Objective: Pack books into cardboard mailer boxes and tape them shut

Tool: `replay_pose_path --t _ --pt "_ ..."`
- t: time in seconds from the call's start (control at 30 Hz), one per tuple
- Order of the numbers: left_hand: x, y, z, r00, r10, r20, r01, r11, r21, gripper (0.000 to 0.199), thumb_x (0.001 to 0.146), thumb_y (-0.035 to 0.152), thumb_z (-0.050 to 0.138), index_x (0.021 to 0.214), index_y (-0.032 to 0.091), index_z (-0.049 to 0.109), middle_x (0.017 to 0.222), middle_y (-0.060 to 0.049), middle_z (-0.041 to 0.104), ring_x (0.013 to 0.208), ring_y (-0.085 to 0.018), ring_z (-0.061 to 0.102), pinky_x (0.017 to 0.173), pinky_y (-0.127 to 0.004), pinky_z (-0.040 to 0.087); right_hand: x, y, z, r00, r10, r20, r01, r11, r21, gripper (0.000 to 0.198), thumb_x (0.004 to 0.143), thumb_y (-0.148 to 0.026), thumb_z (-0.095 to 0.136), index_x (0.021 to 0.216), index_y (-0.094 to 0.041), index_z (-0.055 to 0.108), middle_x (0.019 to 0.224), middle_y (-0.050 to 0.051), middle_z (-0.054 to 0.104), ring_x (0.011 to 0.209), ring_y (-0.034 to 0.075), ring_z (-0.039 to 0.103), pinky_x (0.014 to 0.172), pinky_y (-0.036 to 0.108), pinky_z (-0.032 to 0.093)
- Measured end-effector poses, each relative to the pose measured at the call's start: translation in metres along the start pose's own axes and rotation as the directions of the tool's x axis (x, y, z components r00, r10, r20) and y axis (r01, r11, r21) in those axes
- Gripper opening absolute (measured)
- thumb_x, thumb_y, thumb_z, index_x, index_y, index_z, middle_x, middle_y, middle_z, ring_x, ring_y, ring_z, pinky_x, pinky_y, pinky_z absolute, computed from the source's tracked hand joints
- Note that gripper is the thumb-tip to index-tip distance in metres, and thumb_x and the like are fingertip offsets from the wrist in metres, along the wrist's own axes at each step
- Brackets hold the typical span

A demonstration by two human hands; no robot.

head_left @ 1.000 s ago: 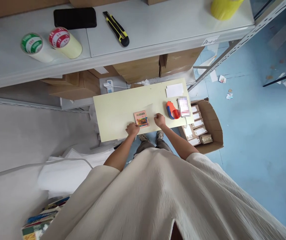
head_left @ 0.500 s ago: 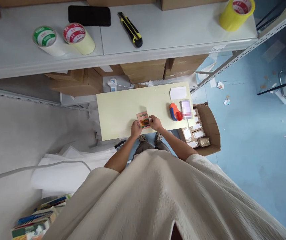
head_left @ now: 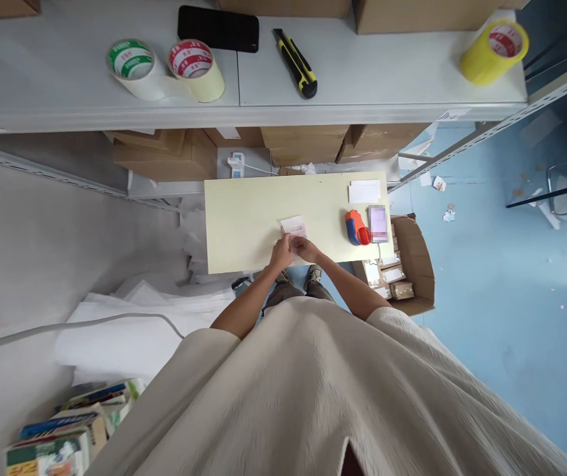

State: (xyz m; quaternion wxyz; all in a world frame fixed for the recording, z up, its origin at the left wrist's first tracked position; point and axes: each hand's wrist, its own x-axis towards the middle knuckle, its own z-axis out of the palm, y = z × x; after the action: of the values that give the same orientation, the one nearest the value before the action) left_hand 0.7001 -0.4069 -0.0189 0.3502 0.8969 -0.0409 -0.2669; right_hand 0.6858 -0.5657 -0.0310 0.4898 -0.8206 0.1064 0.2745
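A small thin booklet [head_left: 294, 226], showing a pale pinkish-white side, is held above the front half of the cream table [head_left: 243, 218]. My left hand [head_left: 281, 253] pinches its near left edge. Close beside it, almost touching, my right hand [head_left: 307, 249] has its fingers closed on the near right edge. The fingers hide the booklet's lower part. To the right of my hands lie a red and blue tape dispenser [head_left: 357, 228] and a phone-like device [head_left: 378, 223] with a blurred screen. White paper slips [head_left: 364, 192] rest behind them.
A shelf [head_left: 362, 73] above the table's far side carries tape rolls [head_left: 196, 71], a black phone [head_left: 218, 28] and a utility knife [head_left: 296, 63]. An open carton [head_left: 419, 264] of small packets stands at the table's right. White sheeting [head_left: 124, 337] and stacked books [head_left: 65, 430] are left.
The booklet's colourful orange printed side has given way to a pale side. My hands have come closer together at its near edge. The view has shifted slightly.
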Motion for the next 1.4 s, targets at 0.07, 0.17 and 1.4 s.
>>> replay_pose_path --t 0.07,0.17,1.4 --pt "-0.002 0.005 0.001 0.998 -0.011 0.055 0.006 0.995 0.098 0.067 0.093 0.0 0.063 0.156 0.022 0.066 0.157 -0.022 0.073 0.152 -0.042 0.065 0.128 -0.057 0.05 -0.003 0.001 -0.007 0.999 0.03 -0.024 -0.03 1.0 0.006 0.048 0.086 -0.008 0.059 0.129 -0.019 0.077 0.119 0.009 0.086 0.113 0.023 0.081 0.101 0.035 0.066" --pt "-0.006 0.006 0.001 0.996 0.019 0.09 -0.037 0.977 0.209 0.069 0.095 0.004 0.063 0.162 0.021 0.062 0.163 -0.025 0.069 0.157 -0.046 0.06 0.13 -0.063 0.046 -0.009 0.003 -0.02 0.972 0.147 -0.186 -0.16 0.986 -0.056 0.049 0.091 -0.012 0.06 0.136 -0.019 0.075 0.131 0.014 0.084 0.119 0.025 0.08 0.107 0.038 0.063" --pt "0.018 0.001 -0.022 0.96 -0.278 -0.042 0.245 0.899 -0.364 0.015 0.099 0.023 0.057 0.103 0.026 0.071 0.107 -0.007 0.08 0.104 -0.028 0.075 0.088 -0.035 0.055 -0.014 -0.008 -0.018 0.969 0.244 -0.048 -0.209 0.905 0.37 0.032 0.078 -0.02 0.083 0.109 -0.025 0.08 0.123 0.006 0.085 0.107 0.023 0.076 0.096 0.038 0.065"
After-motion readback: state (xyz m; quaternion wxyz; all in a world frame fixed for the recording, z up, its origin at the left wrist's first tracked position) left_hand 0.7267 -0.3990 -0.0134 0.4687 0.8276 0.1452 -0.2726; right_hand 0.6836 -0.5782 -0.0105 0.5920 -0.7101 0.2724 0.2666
